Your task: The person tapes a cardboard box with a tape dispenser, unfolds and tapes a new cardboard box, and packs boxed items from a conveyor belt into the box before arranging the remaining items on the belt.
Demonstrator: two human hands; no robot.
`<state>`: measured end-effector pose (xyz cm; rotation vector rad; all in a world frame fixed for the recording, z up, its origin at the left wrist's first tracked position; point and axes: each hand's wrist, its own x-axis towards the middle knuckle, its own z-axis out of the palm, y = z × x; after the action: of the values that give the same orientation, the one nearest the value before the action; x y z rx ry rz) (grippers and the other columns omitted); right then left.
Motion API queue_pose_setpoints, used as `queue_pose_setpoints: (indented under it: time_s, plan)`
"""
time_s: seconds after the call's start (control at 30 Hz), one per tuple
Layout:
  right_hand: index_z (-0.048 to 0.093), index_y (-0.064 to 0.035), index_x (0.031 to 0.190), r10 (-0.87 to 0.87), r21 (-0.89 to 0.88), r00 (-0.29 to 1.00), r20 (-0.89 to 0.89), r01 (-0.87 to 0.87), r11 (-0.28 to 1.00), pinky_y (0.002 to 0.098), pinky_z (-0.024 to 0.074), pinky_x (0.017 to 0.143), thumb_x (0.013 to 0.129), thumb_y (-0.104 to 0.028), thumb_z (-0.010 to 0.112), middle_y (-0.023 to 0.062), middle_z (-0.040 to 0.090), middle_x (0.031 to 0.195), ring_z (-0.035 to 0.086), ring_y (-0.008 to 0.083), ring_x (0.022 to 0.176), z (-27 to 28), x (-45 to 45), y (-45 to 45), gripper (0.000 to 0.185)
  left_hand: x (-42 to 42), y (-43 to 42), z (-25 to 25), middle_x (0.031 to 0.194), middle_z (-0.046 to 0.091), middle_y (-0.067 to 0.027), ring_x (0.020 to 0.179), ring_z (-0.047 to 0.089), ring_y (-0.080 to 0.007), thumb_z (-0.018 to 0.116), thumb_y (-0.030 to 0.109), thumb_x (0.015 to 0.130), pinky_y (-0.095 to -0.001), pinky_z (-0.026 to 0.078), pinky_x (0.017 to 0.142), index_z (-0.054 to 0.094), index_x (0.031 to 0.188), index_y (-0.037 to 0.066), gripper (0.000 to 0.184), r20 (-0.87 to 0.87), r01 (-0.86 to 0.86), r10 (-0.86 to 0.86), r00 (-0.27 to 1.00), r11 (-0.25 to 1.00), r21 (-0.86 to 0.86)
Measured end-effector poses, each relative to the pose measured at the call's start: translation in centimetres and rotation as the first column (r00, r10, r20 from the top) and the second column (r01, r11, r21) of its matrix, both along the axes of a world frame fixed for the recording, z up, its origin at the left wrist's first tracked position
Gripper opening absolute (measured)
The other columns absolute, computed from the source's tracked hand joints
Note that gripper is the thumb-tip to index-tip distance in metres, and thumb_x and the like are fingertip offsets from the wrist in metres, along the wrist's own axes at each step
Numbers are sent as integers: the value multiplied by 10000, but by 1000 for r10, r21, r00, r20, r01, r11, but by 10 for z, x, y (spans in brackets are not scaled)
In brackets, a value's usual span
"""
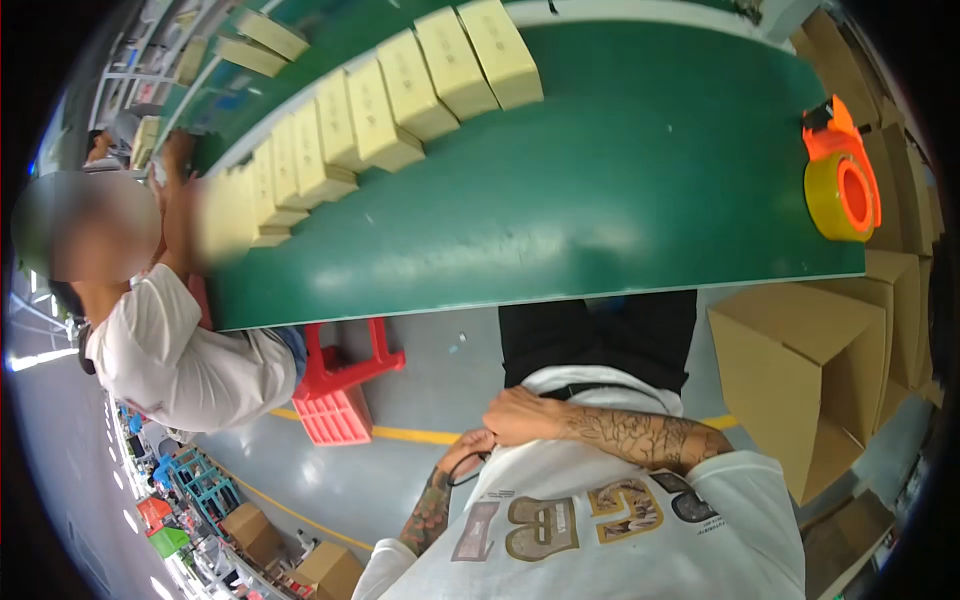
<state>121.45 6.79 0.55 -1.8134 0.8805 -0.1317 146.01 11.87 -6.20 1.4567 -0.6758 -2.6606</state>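
My left hand [468, 447] and my right hand [525, 416] meet in front of my waist, against my white shirt [640, 530]. Both have curled fingers, and whatever lies between them, if anything, is hidden. A thin black loop [463, 468] hangs around my left wrist. Ahead of me is a green table [600, 180], which neither hand touches. Pale yellow boxes [420, 85] stand in a row along its far left side. At its right end lies an orange tape dispenser [838, 165] with a roll of yellow tape.
To my left, a person in a white shirt [180, 345] sits at the table, arms reaching past the boxes. A red stool [345, 365] and pink crate [335, 415] are on the floor. Open cardboard boxes [770, 370] crowd the right side. Shelves with boxes [255, 530] stand lower left.
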Motion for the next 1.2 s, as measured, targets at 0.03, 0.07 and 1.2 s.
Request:
queue_pose_setpoints:
  time_s: [0.03, 0.07, 1.2]
  plan:
    - [640, 47, 733, 1, -39, 1000, -10, -1, 999, 464, 490, 640, 708, -225, 618, 219, 625, 754, 621, 384, 731, 2, -3, -1, 274, -2, -5, 10, 853, 573, 49, 794, 495, -50, 591, 255, 877, -209, 395, 715, 579, 926, 73, 189, -1, 35, -35, 999, 999, -9]
    - [640, 42, 740, 5, -76, 999, 36, -3, 997, 468, 489, 636, 707, -228, 626, 218, 624, 746, 620, 386, 728, 2, -12, -4, 272, -4, -11, 11, 853, 573, 49, 794, 495, -50, 591, 255, 877, -209, 395, 715, 579, 926, 73, 189, -18, 35, -36, 999, 998, -55]
    - [677, -2, 780, 171, -138, 985, 28, -165, 977, 420, 500, 651, 708, -308, 604, 216, 635, 751, 625, 374, 732, -15, -7, 1, 323, 0, 15, 14, 819, 607, 25, 750, 556, -66, 538, 203, 910, -218, 440, 664, 616, 932, 62, 162, 17, 33, -33, 999, 999, -42]
